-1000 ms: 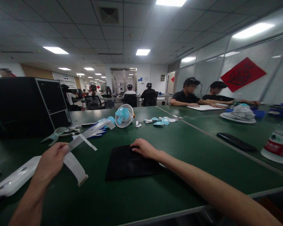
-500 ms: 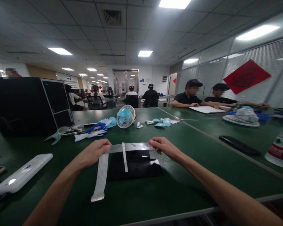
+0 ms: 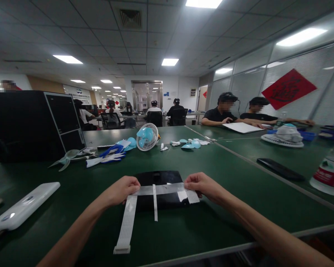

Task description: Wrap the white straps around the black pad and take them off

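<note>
My left hand [image 3: 122, 190] and my right hand [image 3: 202, 184] pinch the two ends of a grey flat ribbon cable [image 3: 161, 189], stretched level over the near part of a black rectangular panel [image 3: 158, 178] lying on the green table [image 3: 206, 222]. A long ribbed branch of the cable hangs from the left end down to the table, ending in a connector [image 3: 121, 249]. A thin short strip hangs from the cable's middle.
A white flat device [image 3: 20, 210] lies at the left. Behind are blue-white gloves [image 3: 107, 157], a small white-blue fan [image 3: 146, 137], fan parts, and a black box [image 3: 33, 124]. A black phone [image 3: 280, 168] and bottle [image 3: 330, 170] are right. Other people sit beyond.
My left hand brought the ribbon cable from the left over to the black panel. My right hand left the panel and took the cable's other end. Both hands then lowered it toward the panel's near edge.
</note>
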A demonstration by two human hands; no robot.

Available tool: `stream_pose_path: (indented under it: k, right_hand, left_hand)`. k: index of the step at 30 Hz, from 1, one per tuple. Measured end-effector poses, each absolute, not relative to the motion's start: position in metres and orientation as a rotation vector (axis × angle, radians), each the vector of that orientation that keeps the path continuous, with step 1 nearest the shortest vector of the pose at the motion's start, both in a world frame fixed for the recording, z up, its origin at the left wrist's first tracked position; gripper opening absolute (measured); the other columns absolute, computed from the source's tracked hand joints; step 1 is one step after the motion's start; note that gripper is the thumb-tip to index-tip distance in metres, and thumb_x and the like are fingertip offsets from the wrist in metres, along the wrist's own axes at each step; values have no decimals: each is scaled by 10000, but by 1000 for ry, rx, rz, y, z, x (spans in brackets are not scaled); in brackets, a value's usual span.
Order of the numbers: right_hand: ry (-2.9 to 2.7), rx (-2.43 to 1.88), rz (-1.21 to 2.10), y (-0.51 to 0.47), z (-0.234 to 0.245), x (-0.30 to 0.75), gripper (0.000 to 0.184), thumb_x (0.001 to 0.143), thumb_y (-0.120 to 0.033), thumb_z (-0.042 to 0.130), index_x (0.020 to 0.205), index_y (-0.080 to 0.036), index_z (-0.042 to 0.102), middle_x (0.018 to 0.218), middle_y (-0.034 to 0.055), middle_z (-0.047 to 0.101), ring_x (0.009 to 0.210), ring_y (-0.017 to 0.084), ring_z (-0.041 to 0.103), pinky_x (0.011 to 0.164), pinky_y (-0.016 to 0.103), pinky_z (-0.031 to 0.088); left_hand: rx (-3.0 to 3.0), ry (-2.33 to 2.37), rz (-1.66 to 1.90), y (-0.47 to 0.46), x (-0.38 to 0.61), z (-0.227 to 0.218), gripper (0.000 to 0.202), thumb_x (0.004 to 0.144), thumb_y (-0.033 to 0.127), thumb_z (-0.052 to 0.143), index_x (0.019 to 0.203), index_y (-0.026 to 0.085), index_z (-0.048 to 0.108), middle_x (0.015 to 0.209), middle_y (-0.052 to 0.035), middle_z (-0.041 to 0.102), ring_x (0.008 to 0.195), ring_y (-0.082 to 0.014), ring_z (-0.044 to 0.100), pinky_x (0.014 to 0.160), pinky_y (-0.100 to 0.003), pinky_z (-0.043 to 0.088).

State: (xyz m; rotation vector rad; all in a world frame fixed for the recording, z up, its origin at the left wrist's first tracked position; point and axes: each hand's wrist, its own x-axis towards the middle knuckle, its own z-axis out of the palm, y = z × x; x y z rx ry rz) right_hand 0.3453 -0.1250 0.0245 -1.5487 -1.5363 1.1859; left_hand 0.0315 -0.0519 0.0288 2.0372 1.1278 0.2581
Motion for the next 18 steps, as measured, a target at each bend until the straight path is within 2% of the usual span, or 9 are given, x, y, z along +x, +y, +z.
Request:
stream_pose_path:
  k: [6,10,15,18]
  right_hand:
    - [-1642,-1710,1080,-117,12,344,214,759,-321,597,818,-117,627,673,5,596,504,63,467,430,184,330]
    - [-1747,-1813,948,-114,5,341,215,769,-314,576,848,-128,649,717,14,633,491,69,476,421,190,346]
    - [-1866,-1800,700,-120,9,335,193,767,-296,578,822,-141,680,773,34,675,651,116,583,559,206,426]
    - [-1925,-1791,596,-122,10,334,180,763,-284,574,820,-153,684,782,39,681,672,129,595,576,214,426]
  left_hand:
    - [2130,1221,232,-53,38,21,352,854,416,376,969,169,599,921,-56,612,737,-164,569,606,-265,439]
    - [2287,1234,259,-53,40,19,309,858,363,386,915,176,626,939,-59,627,830,-191,581,705,-308,440]
    - [2307,1244,252,-58,41,16,295,861,347,388,943,183,619,962,-61,632,838,-198,590,703,-312,445]
    - [2330,1248,264,-60,41,12,276,863,342,389,929,191,610,962,-57,632,846,-193,591,708,-303,442]
